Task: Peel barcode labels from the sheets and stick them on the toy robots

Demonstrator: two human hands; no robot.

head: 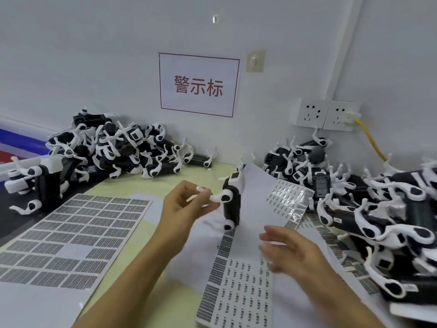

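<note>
One toy robot (233, 202), seemingly light with thin legs, was pinched by the left hand (186, 207); the blurred right hand (287, 248) hovered loose-fingered over label sheets (236, 299).

- Light: bright, even and soft across your bench; shadows faint.
- Glare: the glossy label sheet (287, 200) shows shiny patches.
- Blur: your right hand (287, 248) is smeared by motion; your left hand (186, 204) is slightly soft.
- Distortion: the wall (94, 55) and bench edges bow at the frame borders.
</note>
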